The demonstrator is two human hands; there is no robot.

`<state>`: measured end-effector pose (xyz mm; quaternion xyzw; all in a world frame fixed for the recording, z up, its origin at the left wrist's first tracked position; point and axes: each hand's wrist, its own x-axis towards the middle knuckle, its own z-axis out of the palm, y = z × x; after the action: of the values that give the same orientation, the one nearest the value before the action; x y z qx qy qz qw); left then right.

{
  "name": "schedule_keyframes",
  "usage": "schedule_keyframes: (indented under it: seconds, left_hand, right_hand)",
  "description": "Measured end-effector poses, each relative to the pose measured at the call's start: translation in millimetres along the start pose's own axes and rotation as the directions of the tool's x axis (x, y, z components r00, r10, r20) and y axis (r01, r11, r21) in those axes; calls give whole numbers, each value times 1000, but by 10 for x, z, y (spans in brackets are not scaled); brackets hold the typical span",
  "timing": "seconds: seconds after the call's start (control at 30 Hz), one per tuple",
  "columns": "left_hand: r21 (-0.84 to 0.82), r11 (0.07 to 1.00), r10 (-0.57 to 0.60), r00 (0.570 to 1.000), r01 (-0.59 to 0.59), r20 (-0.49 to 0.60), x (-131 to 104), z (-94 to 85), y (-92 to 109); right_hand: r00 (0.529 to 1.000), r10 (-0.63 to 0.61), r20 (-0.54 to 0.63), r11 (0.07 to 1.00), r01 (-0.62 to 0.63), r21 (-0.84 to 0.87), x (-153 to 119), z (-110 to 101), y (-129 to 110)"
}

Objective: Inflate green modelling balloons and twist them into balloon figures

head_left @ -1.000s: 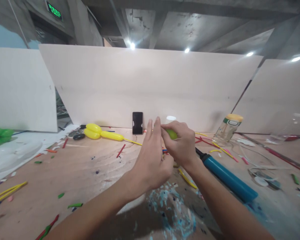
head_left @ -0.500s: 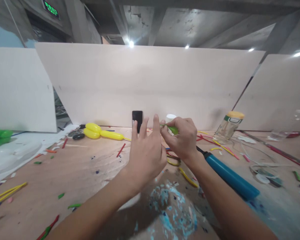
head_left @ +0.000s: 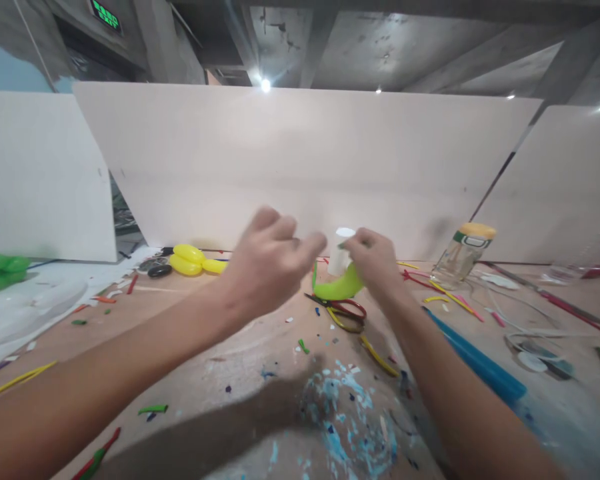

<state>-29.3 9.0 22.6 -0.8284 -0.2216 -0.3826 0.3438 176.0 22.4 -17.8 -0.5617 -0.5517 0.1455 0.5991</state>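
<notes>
A small lime-green balloon [head_left: 339, 287], curved and partly inflated, hangs from my right hand [head_left: 374, 259], whose fingers pinch one end of it. The other, thin green end points up, to the left of the white cup [head_left: 341, 252]. My left hand [head_left: 274, 261] is raised to the left of the balloon, apart from it, with its fingers curled; blur hides whether anything is between them. Just below the balloon lie scissors [head_left: 350, 311] with red handles, beside a yellow balloon strip [head_left: 379, 357].
A blue pump [head_left: 475, 357] lies right, partly behind my forearm. Farther back stands a jar with a yellow lid [head_left: 464, 252]. At left are a yellow balloon shape [head_left: 187, 260] and green balloons [head_left: 1, 272]. White boards [head_left: 280, 167] stand behind the scrap-strewn table [head_left: 205, 373].
My left hand has gone from spread to curled, and its wrist has shifted left. The green balloon now shows longer and curved below my right hand. The phone is now hidden behind my left hand.
</notes>
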Motion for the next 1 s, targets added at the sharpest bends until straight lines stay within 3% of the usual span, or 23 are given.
schedule_keyframes:
  seconds: [0.07, 0.1, 0.17, 0.27, 0.33, 0.4, 0.53, 0.63, 0.8, 1.0]
  left_hand:
    - [-69, 993, -95, 995, 94, -17, 23, -75, -87]
    - [-141, 977, -161, 987, 162, 19, 37, -85, -104]
    - [-317, 904, -260, 957, 288, 129, 62, -52, -62]
    - [-562, 706, -369, 901, 431, 228, 78, 63, 136]
    - [-645, 607, -424, 876, 464, 231, 66, 129, 279]
    - [-691, 564, -475, 862, 451, 175, 37, 175, 380]
    - [-728, 610, -510, 858, 314, -57, -39, 246, 463]
    - [-714, 654, -500, 851, 250, -160, -77, 268, 499]
    - [-664, 659, -537, 839, 352, -89, -77, 170, 552]
    - [-603, 653, -543, 838, 459, 50, -88, 102, 506]
  right_hand:
    - [995, 95, 37, 995, -96, 41, 57, -132, 75]
    - [995, 60, 81, 996, -65, 60, 56, -181, 79]
    - [977, -94, 194, 985, 63, 159, 4, -228, 17]
    - [912, -325, 250, 931, 263, 252, -124, -209, -154]
    - [867, -430, 250, 889, 359, 285, -187, -191, -232]
    - [832, -506, 230, 849, 432, 305, -219, -191, -255]
    - [766, -620, 172, 771, 553, 315, -236, -206, -212]
    - [721, -681, 123, 713, 616, 336, -248, -197, -180]
    - [706, -706, 63, 687, 660, 306, -289, -184, -176]
    - [765, -636, 107, 755, 586, 295, -346, -152, -205]
